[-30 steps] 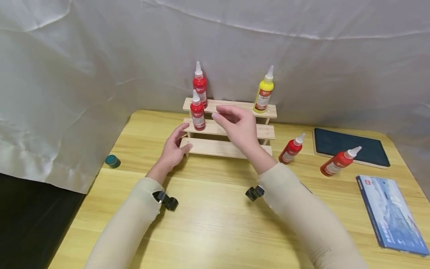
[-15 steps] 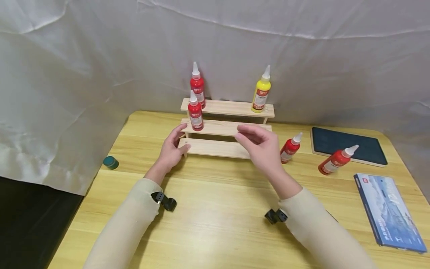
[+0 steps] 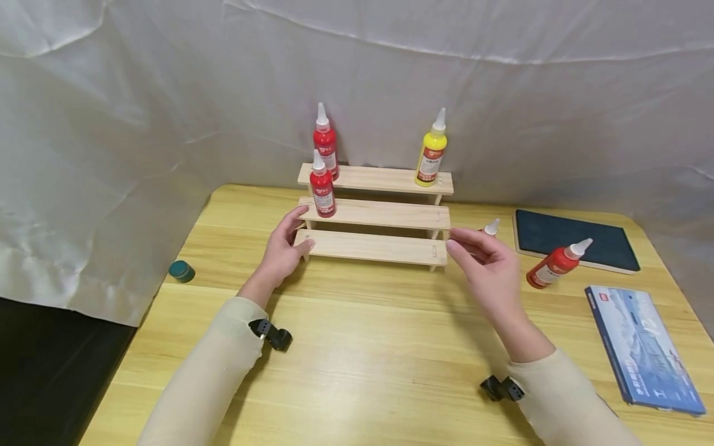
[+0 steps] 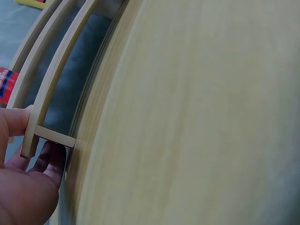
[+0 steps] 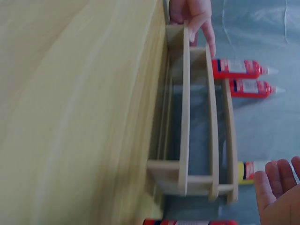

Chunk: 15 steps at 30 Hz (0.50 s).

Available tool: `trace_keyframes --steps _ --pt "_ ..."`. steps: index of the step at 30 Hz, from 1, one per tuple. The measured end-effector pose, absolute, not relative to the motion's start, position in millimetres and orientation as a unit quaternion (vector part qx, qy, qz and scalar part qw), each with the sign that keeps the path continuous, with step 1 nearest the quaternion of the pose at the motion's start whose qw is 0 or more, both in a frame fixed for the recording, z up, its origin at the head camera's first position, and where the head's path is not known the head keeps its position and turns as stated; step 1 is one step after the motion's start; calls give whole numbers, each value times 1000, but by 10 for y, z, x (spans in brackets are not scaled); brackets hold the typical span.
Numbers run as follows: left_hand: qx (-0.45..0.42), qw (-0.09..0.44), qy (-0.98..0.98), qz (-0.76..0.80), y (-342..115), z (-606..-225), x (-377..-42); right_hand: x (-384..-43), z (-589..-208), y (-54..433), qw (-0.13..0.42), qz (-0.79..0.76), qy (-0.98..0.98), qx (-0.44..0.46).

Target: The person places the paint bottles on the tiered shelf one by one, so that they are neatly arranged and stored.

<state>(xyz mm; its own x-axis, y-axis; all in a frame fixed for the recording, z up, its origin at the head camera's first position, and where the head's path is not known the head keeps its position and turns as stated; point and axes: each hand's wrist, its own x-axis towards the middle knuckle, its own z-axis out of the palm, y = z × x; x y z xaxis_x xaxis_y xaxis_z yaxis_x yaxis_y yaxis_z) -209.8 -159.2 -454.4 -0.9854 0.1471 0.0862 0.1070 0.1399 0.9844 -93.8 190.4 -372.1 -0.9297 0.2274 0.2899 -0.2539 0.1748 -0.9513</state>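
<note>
Pale grey fabric [image 3: 379, 87] hangs behind a light yellow, wood-grained tabletop [image 3: 346, 371]. Toward the far edge stands a three-tiered pale wooden shelf [image 3: 379, 214], its tiers rising away from the person. Left hand [image 3: 281, 251]: grasping the shelf's left end, thumb over the lowest tier, other fingers behind and beneath, as the left wrist view details. Right hand [image 3: 493, 272]: released, fingers relaxed, just beside the right end of the lowest tier. At the left of the middle tier stands a red bottle with a white conical tip [image 3: 322, 195]; a matching second red bottle [image 3: 325, 139], partly hidden by it, occupies the top tier, opposite a yellow bottle with a white conical tip [image 3: 431, 158]. Right of the shelf, a third red bottle [image 3: 491, 228] is largely hidden by the right hand; a fourth red bottle [image 3: 555, 266] stands farther right. Outermost: a dark, flat, rectangular notebook [image 3: 577, 241], a blue, flat, rectangular box [image 3: 646, 347] and, near the left edge, a small, round, green jar [image 3: 181, 271].
</note>
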Motion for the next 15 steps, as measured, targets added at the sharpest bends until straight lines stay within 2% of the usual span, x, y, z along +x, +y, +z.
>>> trace_keyframes --steps 15 --pt "83 18 754 651 -1585 -4542 -2097 -848 -3845 2460 275 646 -706 -96"
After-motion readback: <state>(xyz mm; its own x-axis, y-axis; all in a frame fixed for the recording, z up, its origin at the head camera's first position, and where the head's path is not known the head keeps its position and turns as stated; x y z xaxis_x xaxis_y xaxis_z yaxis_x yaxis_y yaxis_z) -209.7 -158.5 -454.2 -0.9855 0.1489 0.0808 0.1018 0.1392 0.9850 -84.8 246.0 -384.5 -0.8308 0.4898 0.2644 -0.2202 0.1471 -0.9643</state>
